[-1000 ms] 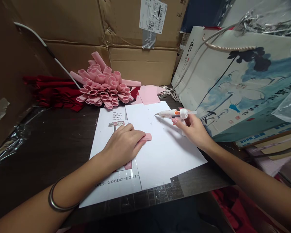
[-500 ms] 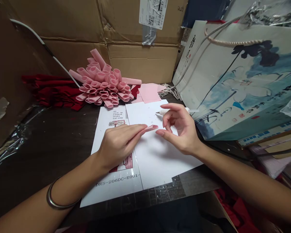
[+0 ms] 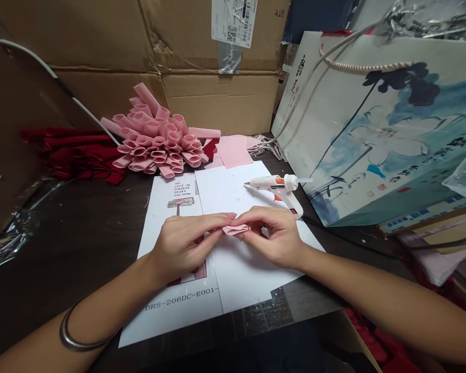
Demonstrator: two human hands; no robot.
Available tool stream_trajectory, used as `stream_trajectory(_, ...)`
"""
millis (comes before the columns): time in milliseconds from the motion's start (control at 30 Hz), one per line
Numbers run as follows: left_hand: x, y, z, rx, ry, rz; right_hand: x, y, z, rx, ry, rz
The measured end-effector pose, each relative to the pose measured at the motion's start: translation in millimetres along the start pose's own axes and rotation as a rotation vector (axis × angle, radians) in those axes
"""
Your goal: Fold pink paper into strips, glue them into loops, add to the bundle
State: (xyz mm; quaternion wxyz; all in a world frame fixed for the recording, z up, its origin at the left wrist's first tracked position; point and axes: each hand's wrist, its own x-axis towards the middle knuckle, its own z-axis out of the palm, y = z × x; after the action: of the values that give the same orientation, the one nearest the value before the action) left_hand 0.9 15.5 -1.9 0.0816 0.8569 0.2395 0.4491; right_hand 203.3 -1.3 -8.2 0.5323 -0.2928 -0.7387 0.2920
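Note:
Between my two hands is a small pink rolled piece, flattened and folded over, its end facing me. My left hand pinches its left side, the fingers closed. On its right side my right hand grips it between thumb and fingers. Both hands are just above the white paper. Behind my right hand a white and orange glue gun lies with its nozzle pointing left. A printed sheet is partly under my left forearm and hand.
Many pink tubes are piled at the back, beside folded red pieces. Flat pink sheets and metal clips lie near them. Cardboard boxes wall the back; a painted paper bag stands right, a cable crossing it.
My right hand has closed onto the pink piece, which it was apart from before. Both hands are lower in view, and the glue gun behind them now shows fully.

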Motion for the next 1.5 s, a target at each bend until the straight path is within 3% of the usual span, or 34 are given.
stream_trajectory(233,2,4,-0.4,-0.064,0.013,-0.056,1,-2,0,0.01,0.025,0.021)
stream_trajectory(400,-1,11,1.9,-0.157,0.031,-0.218,2,-5,-3,0.002,-0.01,0.048)
stream_trajectory(667,-2,14,3.2,-0.22,0.054,-0.29,1,-4,-1,0.001,0.023,0.039)
stream_trajectory(867,-1,14,2.7,-0.14,0.085,-0.25,0,-3,-2,-0.032,0.012,0.085)
stream_trajectory(1067,-2,19,3.9,-0.238,0.063,-0.332,1,-3,-2,-0.08,0.024,0.013)
stream_trajectory(1233,-3,18,4.9,-0.268,0.119,-0.294,-2,-4,2,-0.08,0.018,0.001)
stream_trajectory(1367,-1,14,3.2,-0.217,0.152,-0.182,-3,-8,1,0.117,0.035,0.221)
stream_trajectory(1500,1,10,1.5,-0.194,0.12,-0.095,-1,-10,-1,0.471,-0.161,0.534)
